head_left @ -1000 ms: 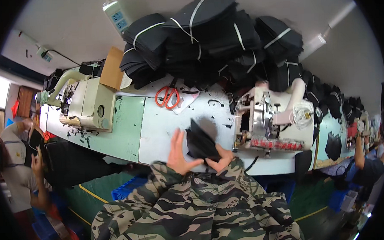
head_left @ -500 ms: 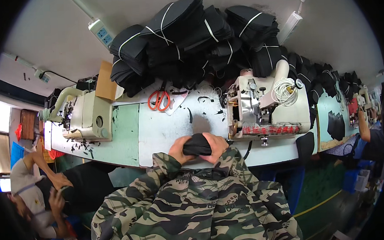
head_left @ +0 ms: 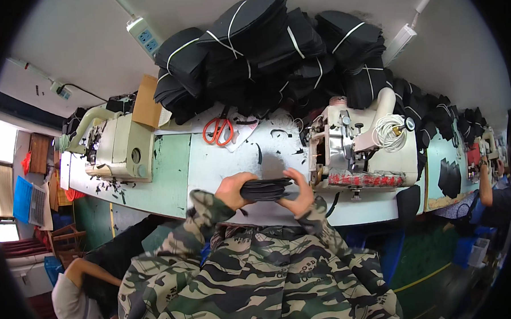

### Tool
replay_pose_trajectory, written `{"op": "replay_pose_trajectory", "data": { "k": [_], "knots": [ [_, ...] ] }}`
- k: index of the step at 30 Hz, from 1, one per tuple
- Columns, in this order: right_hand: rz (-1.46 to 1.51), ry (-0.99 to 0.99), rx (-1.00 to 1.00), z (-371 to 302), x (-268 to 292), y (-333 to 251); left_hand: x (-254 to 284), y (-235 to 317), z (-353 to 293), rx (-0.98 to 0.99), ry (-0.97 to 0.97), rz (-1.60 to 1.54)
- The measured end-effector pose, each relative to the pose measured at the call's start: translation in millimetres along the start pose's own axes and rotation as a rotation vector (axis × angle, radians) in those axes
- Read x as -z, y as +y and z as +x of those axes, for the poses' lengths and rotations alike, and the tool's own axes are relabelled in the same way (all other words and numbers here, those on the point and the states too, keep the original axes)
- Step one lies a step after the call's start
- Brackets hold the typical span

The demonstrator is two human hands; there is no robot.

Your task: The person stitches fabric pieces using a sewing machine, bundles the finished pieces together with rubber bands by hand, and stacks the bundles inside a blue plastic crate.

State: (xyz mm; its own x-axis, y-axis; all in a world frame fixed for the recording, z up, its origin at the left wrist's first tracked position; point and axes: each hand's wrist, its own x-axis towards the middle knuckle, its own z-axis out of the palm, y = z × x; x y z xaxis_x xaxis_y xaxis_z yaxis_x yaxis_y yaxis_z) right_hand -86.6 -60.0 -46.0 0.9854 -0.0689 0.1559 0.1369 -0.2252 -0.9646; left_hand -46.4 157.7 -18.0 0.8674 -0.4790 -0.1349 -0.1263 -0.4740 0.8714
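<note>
My left hand (head_left: 234,190) grips the left end of a stack of black fabric pieces (head_left: 265,190), with its layered edges facing me. At the stack's right end, my right hand (head_left: 300,194) has its thumb along the lower edge and its fingers at the far side, a looser hold than the left. The stack is held just above the near part of the white table (head_left: 210,167). Orange-handled scissors (head_left: 218,131) lie farther back, their blades partly under black cloth.
A sewing machine (head_left: 369,149) with a coil of white cord stands to the right, another sewing machine (head_left: 121,148) to the left. Tied black fabric bundles (head_left: 244,40) are heaped at the back. One person (head_left: 82,298) sits at lower left, another (head_left: 490,178) works far right.
The stack has gone from a compact, curved bundle to a flatter, spread one. My right hand has opened wider around its end. The person at left has bent lower, and the view has shifted slightly.
</note>
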Motion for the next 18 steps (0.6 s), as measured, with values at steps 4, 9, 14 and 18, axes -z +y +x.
{"op": "replay_pose_trajectory", "data": {
  "k": [4,9,14,18],
  "knots": [
    [-0.158,-0.322,0.059,-5,-24,47,-5,-31,-8,-0.041,0.007,0.206],
    [-0.084,-0.38,0.01,-6,-23,42,-16,-39,-16,-0.023,0.087,0.169],
    [-0.183,-0.377,0.145,-16,-24,60,-24,-55,-25,-0.05,0.188,0.113],
    [-0.207,-0.253,0.242,-18,-26,52,-34,-56,-23,-0.095,0.246,0.206]
  ]
}}
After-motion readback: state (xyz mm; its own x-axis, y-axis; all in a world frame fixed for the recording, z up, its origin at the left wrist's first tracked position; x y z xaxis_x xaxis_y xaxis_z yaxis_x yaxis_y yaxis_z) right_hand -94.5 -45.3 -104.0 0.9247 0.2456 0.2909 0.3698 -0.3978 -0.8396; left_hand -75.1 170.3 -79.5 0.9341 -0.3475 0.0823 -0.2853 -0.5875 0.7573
